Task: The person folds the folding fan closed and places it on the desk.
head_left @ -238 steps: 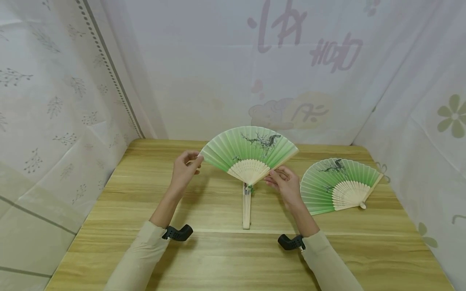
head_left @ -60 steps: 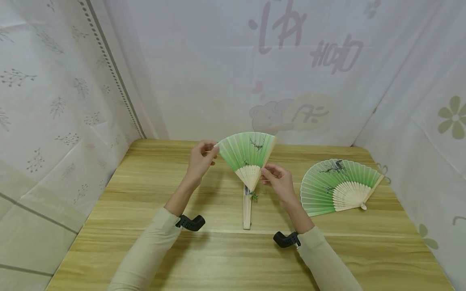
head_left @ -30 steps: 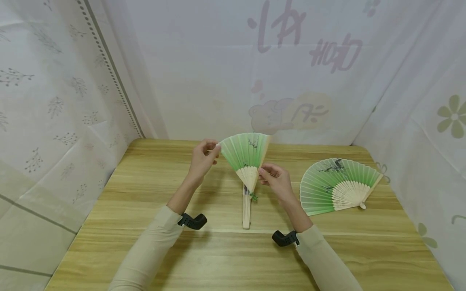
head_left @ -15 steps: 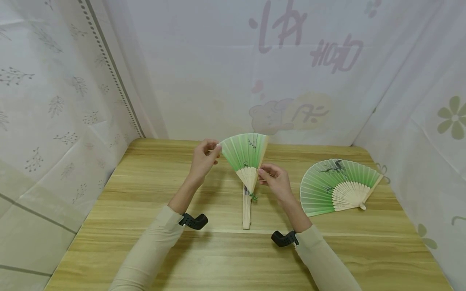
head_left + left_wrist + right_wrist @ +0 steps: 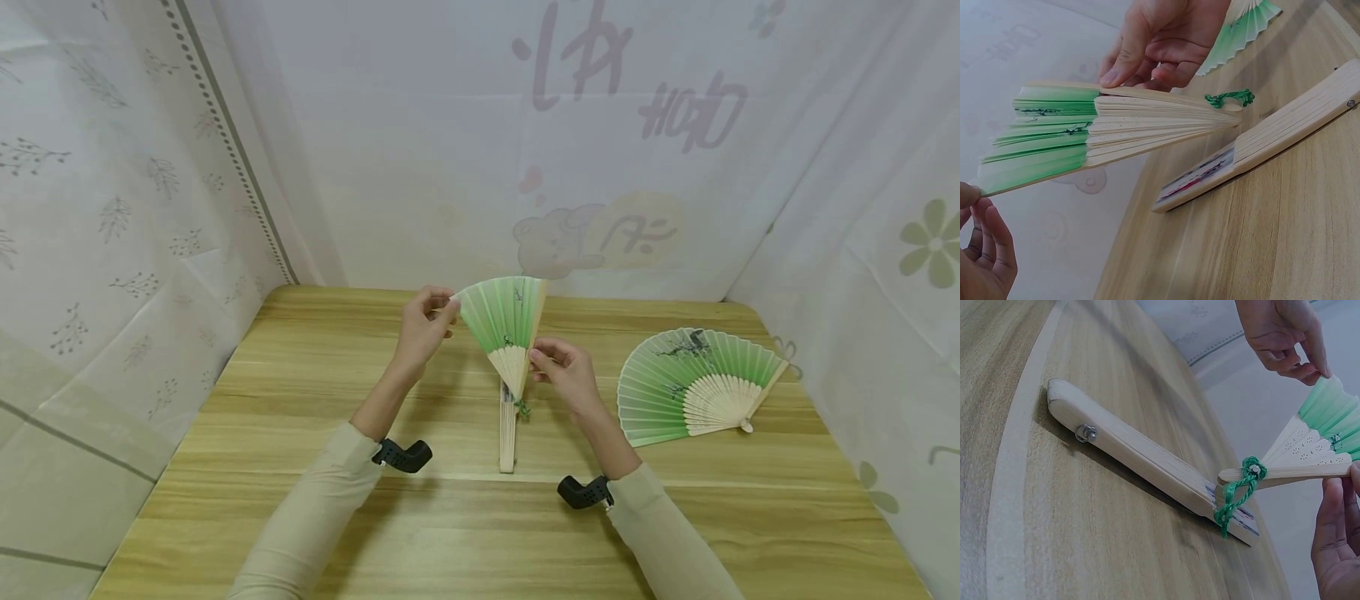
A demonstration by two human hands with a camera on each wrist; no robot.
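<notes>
Between my two hands a green folding fan [image 5: 498, 312] with pale slatted ribs is held up, partly spread. My left hand [image 5: 426, 327] pinches its upper left corner between thumb and fingers. With thumb and fingertips my right hand [image 5: 567, 371] grips the guard stick on the other side. A green cord [image 5: 1238, 497] hangs at the fan's pivot end. Below it a folded fan [image 5: 507, 433] lies on the table, its coloured print showing at one end in the left wrist view. Another green fan [image 5: 693, 383] with a dark branch print lies spread to the right.
The wooden table [image 5: 465, 542] carries these fans. White printed curtains [image 5: 420, 150] stand behind it and along both sides. A black wrist camera [image 5: 405, 456] sits on the left wrist, and a second camera [image 5: 585, 492] on the right.
The held fan has narrowed from a wide spread to a partly folded wedge. My left hand has moved right, and the right hand slightly left. The two fans on the table stay put.
</notes>
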